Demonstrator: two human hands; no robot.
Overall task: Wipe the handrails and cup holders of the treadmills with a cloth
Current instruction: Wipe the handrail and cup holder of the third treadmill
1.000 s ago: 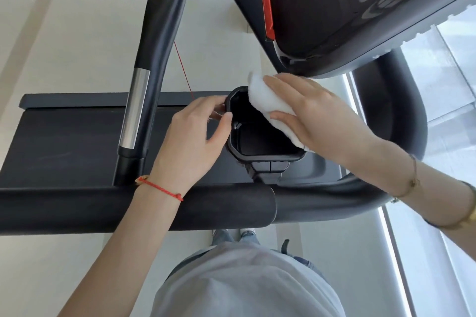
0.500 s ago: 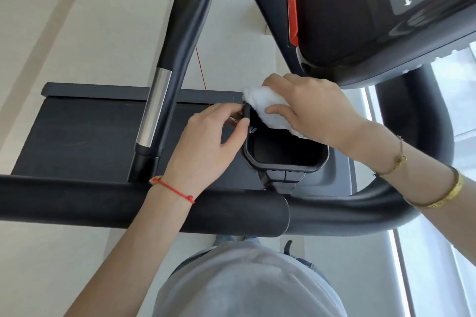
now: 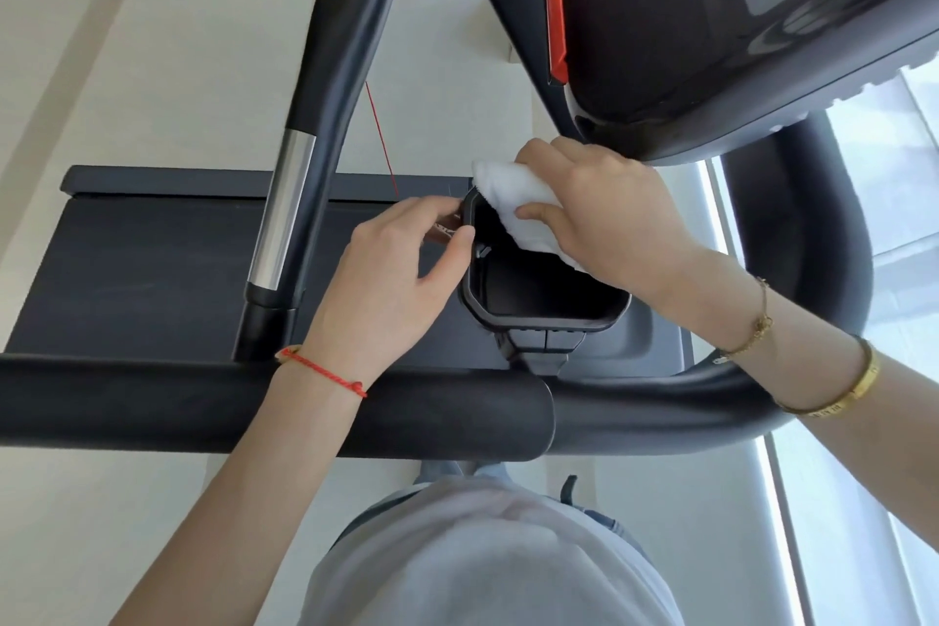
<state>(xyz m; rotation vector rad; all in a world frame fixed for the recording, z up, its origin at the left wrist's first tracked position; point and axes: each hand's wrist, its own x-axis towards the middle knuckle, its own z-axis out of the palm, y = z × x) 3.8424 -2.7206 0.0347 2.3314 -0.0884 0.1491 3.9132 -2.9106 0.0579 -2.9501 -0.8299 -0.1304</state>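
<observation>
A padded black handrail crosses the near side, carrying the black cup holder just beyond it. The right hand clasps a white cloth, pressing it on the holder's far rim and inner wall. The left hand pinches the holder's left rim between thumb and fingers.

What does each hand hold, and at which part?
Right hand holds the white cloth by its upper part; left hand grips the cup holder rim's left edge.
</observation>
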